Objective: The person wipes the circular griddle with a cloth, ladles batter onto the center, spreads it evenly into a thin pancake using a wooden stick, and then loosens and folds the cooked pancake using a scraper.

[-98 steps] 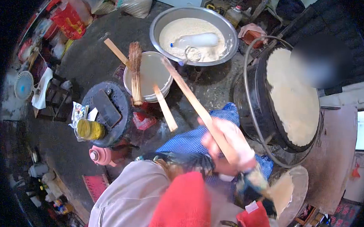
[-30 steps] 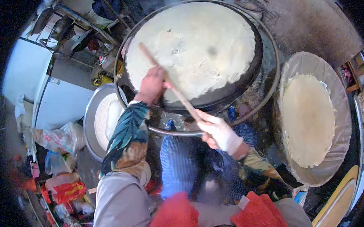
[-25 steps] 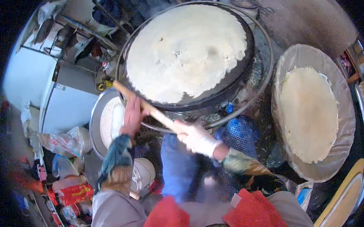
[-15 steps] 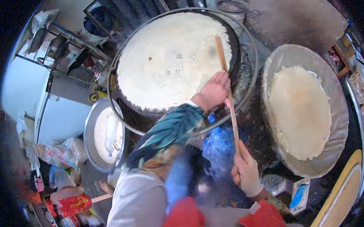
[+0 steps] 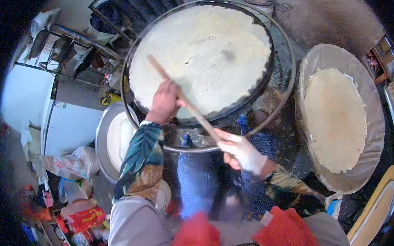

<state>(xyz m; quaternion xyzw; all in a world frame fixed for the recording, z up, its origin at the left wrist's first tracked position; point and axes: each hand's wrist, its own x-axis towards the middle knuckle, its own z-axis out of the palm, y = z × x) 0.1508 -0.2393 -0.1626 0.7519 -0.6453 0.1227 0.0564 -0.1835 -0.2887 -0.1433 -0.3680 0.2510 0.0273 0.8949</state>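
A long flat wooden stick (image 5: 197,115) lies slantwise over the front left of a wide, pale sheet of batter (image 5: 196,48). The sheet covers most of a round black griddle (image 5: 270,73). My left hand (image 5: 164,100) is closed round the middle of the stick, above the sheet's lower left edge. Near me, my right hand (image 5: 242,153), with a whitish wrap or glove over it, grips the stick's lower end. Whether the blurred far end touches the batter I cannot tell.
A metal ring (image 5: 292,83) encircles the griddle. At right, a lined oval basket (image 5: 374,130) holds a thin round flatbread (image 5: 335,120). A metal basin (image 5: 101,149) with pale batter stands at left. Plastic bags (image 5: 78,164) and a red packet (image 5: 85,219) lie at lower left.
Both hands and the stick have swung from the griddle's right side to its front left. The stick's slant is steeper to the left, and the batter's surface looks more even.
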